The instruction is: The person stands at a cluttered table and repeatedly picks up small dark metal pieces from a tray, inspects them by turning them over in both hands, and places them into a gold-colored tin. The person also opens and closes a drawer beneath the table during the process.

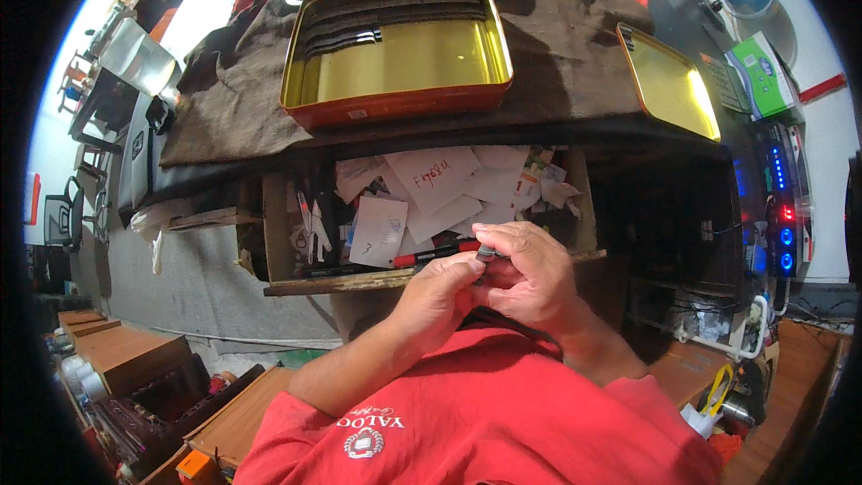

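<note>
A dark table (575,130) is covered by a brown cloth (224,108). Beneath its front edge, an open wooden drawer (359,283) protrudes. Grey floor (180,287) lies at left, with wooden boxes (126,350) nearby. A lit electronic unit (783,216) stands at right.

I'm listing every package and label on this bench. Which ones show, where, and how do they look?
Green and white box: far right, beside the gold lid.
White paper slips, red and blue handwriting: open drawer, beyond the hands.
Small pale label: front wall of the gold tin.
Panel with blue and red lights: right edge.
</note>
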Demonstrator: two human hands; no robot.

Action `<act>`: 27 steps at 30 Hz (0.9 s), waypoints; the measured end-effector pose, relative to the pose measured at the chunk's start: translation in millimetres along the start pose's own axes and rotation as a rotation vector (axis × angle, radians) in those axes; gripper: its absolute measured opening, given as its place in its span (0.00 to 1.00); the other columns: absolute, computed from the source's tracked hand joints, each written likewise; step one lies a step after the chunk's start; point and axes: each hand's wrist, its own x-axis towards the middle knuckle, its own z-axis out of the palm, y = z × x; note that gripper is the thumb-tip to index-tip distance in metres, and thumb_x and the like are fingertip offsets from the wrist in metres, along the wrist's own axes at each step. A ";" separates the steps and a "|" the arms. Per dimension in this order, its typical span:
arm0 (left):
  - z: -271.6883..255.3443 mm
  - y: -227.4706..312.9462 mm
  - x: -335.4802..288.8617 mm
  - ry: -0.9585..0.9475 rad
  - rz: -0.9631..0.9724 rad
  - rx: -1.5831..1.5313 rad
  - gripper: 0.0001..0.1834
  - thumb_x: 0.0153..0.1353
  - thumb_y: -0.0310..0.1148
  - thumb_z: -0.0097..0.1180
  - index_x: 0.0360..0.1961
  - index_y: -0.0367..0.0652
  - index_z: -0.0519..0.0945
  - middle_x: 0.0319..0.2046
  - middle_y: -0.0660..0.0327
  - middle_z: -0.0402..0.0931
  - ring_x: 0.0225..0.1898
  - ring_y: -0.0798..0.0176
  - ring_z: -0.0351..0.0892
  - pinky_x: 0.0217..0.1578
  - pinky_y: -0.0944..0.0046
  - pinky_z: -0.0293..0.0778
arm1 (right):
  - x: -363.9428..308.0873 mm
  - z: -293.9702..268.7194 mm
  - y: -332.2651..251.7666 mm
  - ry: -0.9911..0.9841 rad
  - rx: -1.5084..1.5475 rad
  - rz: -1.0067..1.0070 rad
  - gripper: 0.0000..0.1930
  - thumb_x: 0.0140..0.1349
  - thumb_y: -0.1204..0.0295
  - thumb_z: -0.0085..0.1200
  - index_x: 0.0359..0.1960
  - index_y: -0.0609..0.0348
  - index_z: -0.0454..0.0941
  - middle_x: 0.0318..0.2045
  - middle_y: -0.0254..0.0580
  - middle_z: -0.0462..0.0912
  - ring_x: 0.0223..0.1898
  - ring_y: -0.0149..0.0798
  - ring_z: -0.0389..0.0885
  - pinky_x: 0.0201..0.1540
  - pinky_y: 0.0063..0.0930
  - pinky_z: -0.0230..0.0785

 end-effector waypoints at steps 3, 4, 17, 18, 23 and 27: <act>1.0 1.5 -1.8 -0.026 -0.005 0.052 0.16 0.72 0.29 0.51 0.55 0.30 0.78 0.52 0.52 0.82 0.53 0.59 0.82 0.59 0.58 0.76 | -2.5 5.0 0.2 0.040 -0.051 -0.040 0.32 0.39 0.71 0.79 0.50 0.64 0.80 0.48 0.49 0.87 0.44 0.50 0.87 0.47 0.38 0.80; 1.1 2.0 -2.0 -0.023 -0.004 0.095 0.16 0.72 0.29 0.51 0.55 0.30 0.78 0.52 0.53 0.82 0.53 0.60 0.82 0.59 0.58 0.76 | -2.9 5.8 0.0 0.051 -0.055 -0.048 0.32 0.39 0.70 0.79 0.50 0.64 0.80 0.48 0.50 0.87 0.44 0.50 0.88 0.47 0.38 0.80; 2.9 -0.1 0.1 0.008 -0.008 0.082 0.14 0.71 0.26 0.51 0.53 0.31 0.80 0.50 0.57 0.83 0.50 0.64 0.82 0.57 0.61 0.76 | -4.5 3.2 -1.9 0.094 -0.029 -0.029 0.31 0.40 0.71 0.80 0.49 0.64 0.80 0.48 0.53 0.87 0.45 0.50 0.88 0.49 0.38 0.80; 3.8 1.0 -0.4 -0.006 -0.022 0.103 0.14 0.71 0.26 0.51 0.53 0.31 0.80 0.50 0.57 0.83 0.50 0.65 0.82 0.57 0.62 0.76 | -4.9 3.8 -2.4 0.096 -0.039 -0.035 0.31 0.40 0.71 0.80 0.49 0.64 0.80 0.48 0.53 0.87 0.45 0.50 0.88 0.48 0.38 0.80; 4.2 2.0 -1.7 -0.053 -0.015 0.255 0.14 0.71 0.27 0.51 0.54 0.32 0.79 0.50 0.57 0.83 0.51 0.64 0.82 0.56 0.62 0.76 | -5.7 2.5 -2.8 0.102 0.017 -0.016 0.31 0.41 0.73 0.78 0.50 0.64 0.79 0.48 0.53 0.87 0.46 0.50 0.88 0.49 0.38 0.80; 4.6 1.3 0.9 -0.083 0.035 0.034 0.16 0.71 0.25 0.47 0.57 0.32 0.78 0.52 0.54 0.81 0.53 0.61 0.82 0.56 0.61 0.77 | -7.1 -0.9 -2.3 0.051 0.085 0.075 0.31 0.42 0.75 0.77 0.52 0.63 0.80 0.50 0.52 0.86 0.48 0.49 0.87 0.51 0.36 0.79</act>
